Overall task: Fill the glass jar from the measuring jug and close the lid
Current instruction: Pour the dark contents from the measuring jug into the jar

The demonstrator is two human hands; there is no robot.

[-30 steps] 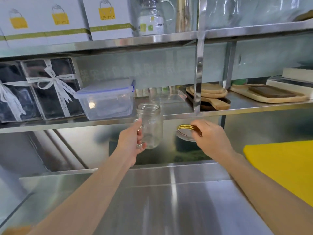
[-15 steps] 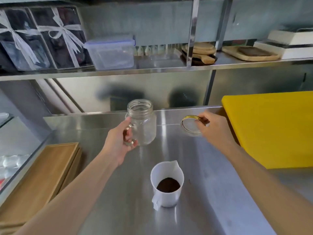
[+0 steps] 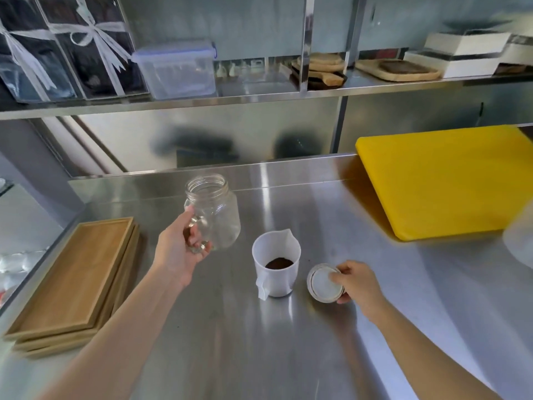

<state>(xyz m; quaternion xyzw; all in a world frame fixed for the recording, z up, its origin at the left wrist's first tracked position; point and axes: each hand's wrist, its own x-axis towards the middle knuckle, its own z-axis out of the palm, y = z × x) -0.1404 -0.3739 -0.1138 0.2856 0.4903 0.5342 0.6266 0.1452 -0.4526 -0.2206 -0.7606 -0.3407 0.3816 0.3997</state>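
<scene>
An empty clear glass jar (image 3: pixel 215 213) with a handle hangs upright and lidless just above the steel counter (image 3: pixel 288 342). My left hand (image 3: pixel 180 252) is closed around its handle. A white measuring jug (image 3: pixel 277 264) with dark brown powder at its bottom stands to the right of the jar. Just right of the jug, the round lid (image 3: pixel 324 282) lies underside up at the counter surface, with the fingers of my right hand (image 3: pixel 356 284) still holding its right edge.
A stack of wooden trays (image 3: pixel 72 284) lies at the left of the counter. A yellow cutting board (image 3: pixel 444 180) lies at the back right. The shelf (image 3: pixel 259 96) above holds a plastic container, boxes with ribbons and wooden boards.
Both hands came down from the shelf to the counter. The jar moved lower and nearer the jug. The right hand carried the lid down to the counter right of the jug.
</scene>
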